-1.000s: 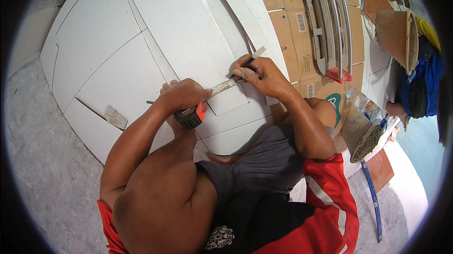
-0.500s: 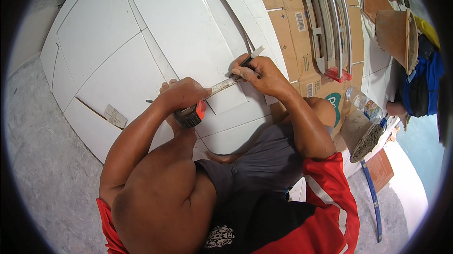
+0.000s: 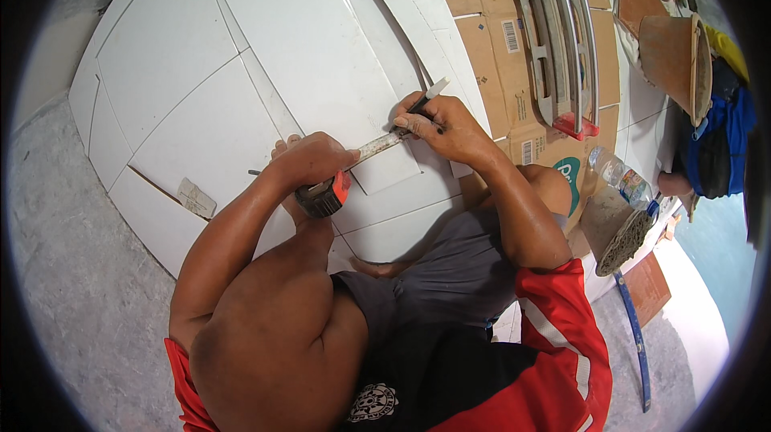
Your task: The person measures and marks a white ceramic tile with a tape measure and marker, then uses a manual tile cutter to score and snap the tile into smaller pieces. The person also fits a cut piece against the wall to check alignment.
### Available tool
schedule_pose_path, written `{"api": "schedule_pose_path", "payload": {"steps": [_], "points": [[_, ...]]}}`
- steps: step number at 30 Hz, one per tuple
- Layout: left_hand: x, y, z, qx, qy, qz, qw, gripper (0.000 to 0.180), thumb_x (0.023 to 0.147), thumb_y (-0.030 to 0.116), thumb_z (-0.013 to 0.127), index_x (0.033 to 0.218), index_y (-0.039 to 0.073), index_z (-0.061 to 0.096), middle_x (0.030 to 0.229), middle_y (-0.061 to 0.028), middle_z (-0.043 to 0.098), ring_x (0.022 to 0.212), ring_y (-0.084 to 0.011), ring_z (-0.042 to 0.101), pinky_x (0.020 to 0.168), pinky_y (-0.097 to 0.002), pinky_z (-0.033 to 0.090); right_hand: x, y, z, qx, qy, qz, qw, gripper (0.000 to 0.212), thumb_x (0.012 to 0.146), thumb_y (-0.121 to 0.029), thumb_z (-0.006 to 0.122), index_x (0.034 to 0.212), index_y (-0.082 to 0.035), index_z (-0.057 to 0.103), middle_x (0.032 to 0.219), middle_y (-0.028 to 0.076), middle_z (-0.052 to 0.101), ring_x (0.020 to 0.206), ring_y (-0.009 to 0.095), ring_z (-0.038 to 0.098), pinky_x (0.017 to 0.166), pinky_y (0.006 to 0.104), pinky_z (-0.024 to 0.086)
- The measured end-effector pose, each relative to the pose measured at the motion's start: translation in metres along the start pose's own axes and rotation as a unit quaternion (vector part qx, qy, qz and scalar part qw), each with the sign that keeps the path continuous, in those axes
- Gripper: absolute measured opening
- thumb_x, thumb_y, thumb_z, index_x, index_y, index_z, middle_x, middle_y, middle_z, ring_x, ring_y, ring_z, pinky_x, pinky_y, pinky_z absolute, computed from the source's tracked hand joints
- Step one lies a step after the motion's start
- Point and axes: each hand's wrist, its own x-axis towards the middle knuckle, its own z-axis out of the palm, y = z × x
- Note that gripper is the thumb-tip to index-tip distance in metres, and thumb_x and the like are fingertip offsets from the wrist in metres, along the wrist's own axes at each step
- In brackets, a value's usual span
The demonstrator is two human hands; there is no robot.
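Note:
My left hand is closed on a tape measure with a black and orange case. Its blade is pulled out to the right, lying across the near end of a loose white tile. In my right hand is a marker pen with a black barrel and a pale upper end, slanted up to the right. The fingers of that hand are at the blade's far end, and the pen's tip is hidden behind them.
White floor tiles spread around the loose one. To the right, a tile cutter with metal rails rests on flattened cardboard. Beyond are a dirty bucket, a plastic bottle and a blue bar. A small pale piece lies at left.

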Motion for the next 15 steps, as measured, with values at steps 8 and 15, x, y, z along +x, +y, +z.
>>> {"api": "schedule_pose_path", "payload": {"steps": [8, 15], "points": [[-0.0013, -0.0020, 0.0002, -0.026, -0.009, 0.006, 1.000, 0.049, 0.090, 0.056, 0.053, 0.076, 0.017, 0.079, 0.075, -0.0027, 0.074, 0.089, -0.0277, 0.065, 0.104, -0.0476, 0.037, -0.0014, -0.0048, 0.0003, -0.002, -0.001, 0.008, 1.000, 0.017, 0.095, -0.018, 0.068, 0.100, -0.002, 0.070, 0.079, 0.012, 0.069, 0.074, 0.019, 0.061, 0.073, 0.0335, 0.050], [-0.0018, -0.0004, -0.0006, -0.019, -0.001, 0.001, 1.000, 0.048, 0.090, 0.055, 0.054, 0.075, 0.017, 0.078, 0.075, -0.0016, 0.074, 0.089, -0.0269, 0.065, 0.101, -0.0434, 0.039, -0.0004, -0.0033, -0.0003, -0.003, -0.005, 0.000, 1.000, 0.017, 0.096, -0.019, 0.067, 0.100, -0.002, 0.070, 0.080, 0.012, 0.070, 0.075, 0.019, 0.062, 0.073, 0.0335, 0.050]]}}
